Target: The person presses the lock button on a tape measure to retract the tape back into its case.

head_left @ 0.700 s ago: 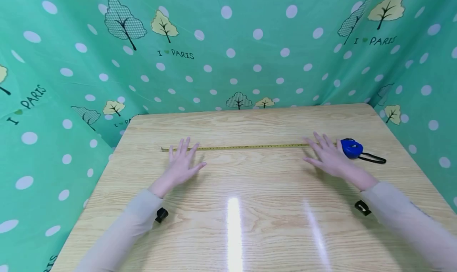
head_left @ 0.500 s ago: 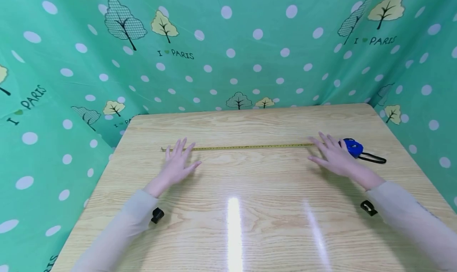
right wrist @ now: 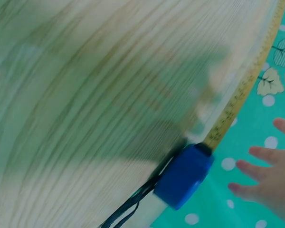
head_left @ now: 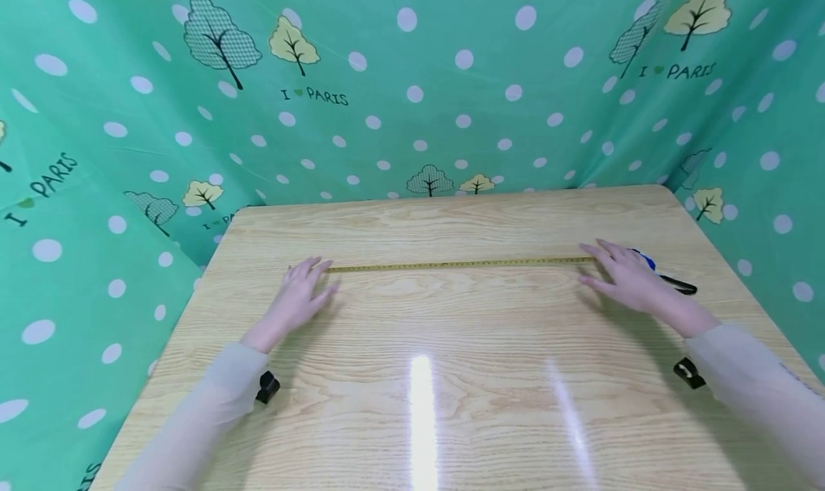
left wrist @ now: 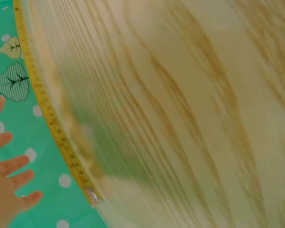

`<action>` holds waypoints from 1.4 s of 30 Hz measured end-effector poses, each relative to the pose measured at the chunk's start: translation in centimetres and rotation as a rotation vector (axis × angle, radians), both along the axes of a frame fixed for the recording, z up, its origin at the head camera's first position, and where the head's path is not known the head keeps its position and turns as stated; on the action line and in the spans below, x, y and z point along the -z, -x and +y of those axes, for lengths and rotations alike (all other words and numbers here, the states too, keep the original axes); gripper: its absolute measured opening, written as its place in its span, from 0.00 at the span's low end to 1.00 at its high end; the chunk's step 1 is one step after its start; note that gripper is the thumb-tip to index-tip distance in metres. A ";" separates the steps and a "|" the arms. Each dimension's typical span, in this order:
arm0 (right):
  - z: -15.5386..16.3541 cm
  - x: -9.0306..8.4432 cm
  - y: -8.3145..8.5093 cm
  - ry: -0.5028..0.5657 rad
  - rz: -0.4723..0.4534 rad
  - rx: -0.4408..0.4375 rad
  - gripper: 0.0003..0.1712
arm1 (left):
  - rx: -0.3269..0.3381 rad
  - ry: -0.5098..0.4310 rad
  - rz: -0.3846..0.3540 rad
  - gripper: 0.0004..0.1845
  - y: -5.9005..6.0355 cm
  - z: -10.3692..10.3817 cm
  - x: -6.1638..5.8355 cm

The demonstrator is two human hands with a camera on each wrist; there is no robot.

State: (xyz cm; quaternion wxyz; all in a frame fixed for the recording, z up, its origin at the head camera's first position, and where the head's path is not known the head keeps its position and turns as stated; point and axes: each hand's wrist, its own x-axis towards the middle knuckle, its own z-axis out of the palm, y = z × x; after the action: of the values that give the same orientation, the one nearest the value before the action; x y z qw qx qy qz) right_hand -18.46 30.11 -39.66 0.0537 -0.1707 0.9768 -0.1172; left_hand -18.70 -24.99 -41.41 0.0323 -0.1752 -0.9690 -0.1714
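A tape measure lies across the table with its yellow blade (head_left: 451, 265) pulled out. My left hand (head_left: 298, 298), fingers spread, is over the blade's left end in the head view and covers most of it. The left wrist view shows the metal end hook (left wrist: 91, 194), with the fingers apart from it. At the other end, my right hand (head_left: 631, 283) hovers with loosely extended fingers, partly hiding the blue case (head_left: 647, 260). In the right wrist view the case (right wrist: 184, 175) stands free of the fingers. Neither hand holds anything.
A black wrist strap (head_left: 678, 285) trails from the case to the right. The wooden table (head_left: 361, 419) reflects a bright light strip. Green dotted cloth (head_left: 412, 126) hangs behind and at both sides. Small black cameras (head_left: 267, 387) sit under both sleeves.
Both hands have moved outward: the left one leftward to the blade's end, the right one rightward over the case. The tape measure has stayed in place.
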 end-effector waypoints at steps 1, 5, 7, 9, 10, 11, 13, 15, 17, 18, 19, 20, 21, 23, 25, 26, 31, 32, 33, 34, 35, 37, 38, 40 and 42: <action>0.3 0.0 0.1 0.006 -0.002 -0.003 0.39 | -0.001 0.000 -0.002 0.30 0.0 -0.2 0.1; 1.4 0.3 0.3 0.018 0.013 -0.003 0.37 | -0.001 -0.019 -0.020 0.29 0.3 -1.2 0.5; 1.8 0.4 0.4 0.022 0.017 0.004 0.36 | -0.003 -0.028 -0.020 0.28 0.5 -1.7 0.8; 2.2 0.4 0.5 0.017 0.027 0.010 0.36 | -0.006 -0.039 -0.019 0.27 0.6 -2.2 1.0; 2.4 0.4 0.5 0.017 0.027 0.014 0.36 | -0.008 -0.038 -0.017 0.27 0.7 -2.4 1.1; 2.6 0.5 0.5 0.012 0.030 0.018 0.35 | -0.011 -0.038 -0.018 0.26 0.8 -2.6 1.1; 3.0 0.6 0.6 0.011 0.037 0.028 0.35 | -0.019 -0.040 -0.019 0.26 0.9 -3.0 1.3; 3.3 0.7 0.6 0.015 0.045 0.036 0.34 | -0.028 -0.046 -0.021 0.26 1.0 -3.4 1.3; 3.7 0.9 0.7 0.025 0.055 0.045 0.34 | -0.037 -0.053 -0.023 0.25 1.1 -3.7 1.4; 3.9 0.9 0.7 0.031 0.060 0.047 0.33 | -0.041 -0.056 -0.023 0.25 1.2 -3.8 1.4; 4.0 1.0 0.8 0.034 0.066 0.049 0.33 | -0.046 -0.059 -0.023 0.25 1.3 -4.0 1.5; 4.2 1.1 0.8 0.036 0.071 0.051 0.33 | -0.051 -0.060 -0.022 0.24 1.4 -4.1 1.6; 4.3 1.2 0.9 0.037 0.074 0.052 0.33 | -0.057 -0.062 -0.021 0.24 1.4 -4.2 1.6; 4.5 1.3 0.9 0.036 0.081 0.052 0.34 | -0.072 -0.063 -0.023 0.24 1.6 -4.5 1.7; 4.7 1.3 1.0 0.036 0.083 0.053 0.34 | -0.087 -0.064 -0.032 0.24 1.7 -4.7 1.7; 4.7 1.3 1.0 0.038 0.084 0.054 0.34 | -0.095 -0.067 -0.041 0.24 1.8 -4.8 1.8; 5.0 1.6 1.1 0.032 0.096 0.050 0.33 | -0.131 -0.085 -0.092 0.25 2.2 -5.2 1.9; 5.0 1.6 1.1 0.030 0.098 0.047 0.32 | -0.136 -0.089 -0.097 0.25 2.2 -5.3 1.9; 5.1 1.7 1.1 0.026 0.095 0.045 0.32 | -0.139 -0.092 -0.104 0.25 2.3 -5.3 1.9; 5.1 1.7 1.1 0.025 0.091 0.043 0.32 | -0.141 -0.094 -0.109 0.25 2.3 -5.4 2.0; 5.2 1.7 1.1 0.026 0.087 0.041 0.32 | -0.142 -0.095 -0.112 0.25 2.4 -5.4 2.0; 5.3 1.8 1.2 0.028 0.075 0.036 0.32 | -0.144 -0.098 -0.118 0.24 2.6 -5.4 2.0; 5.3 1.9 1.2 0.031 0.067 0.035 0.33 | -0.145 -0.097 -0.120 0.24 2.7 -5.4 2.0; 5.4 1.9 1.3 0.038 0.047 0.036 0.33 | -0.145 -0.096 -0.124 0.24 2.9 -5.4 2.1; 5.5 1.9 1.3 0.046 0.027 0.038 0.34 | -0.148 -0.094 -0.127 0.23 3.2 -5.4 2.1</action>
State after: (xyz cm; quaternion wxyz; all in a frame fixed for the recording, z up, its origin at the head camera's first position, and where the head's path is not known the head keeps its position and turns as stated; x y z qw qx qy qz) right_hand -19.80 35.59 -41.59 0.0342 -0.1551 0.9776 -0.1385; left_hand -21.87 -30.36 -43.55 -0.0085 -0.0904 -0.9702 -0.2245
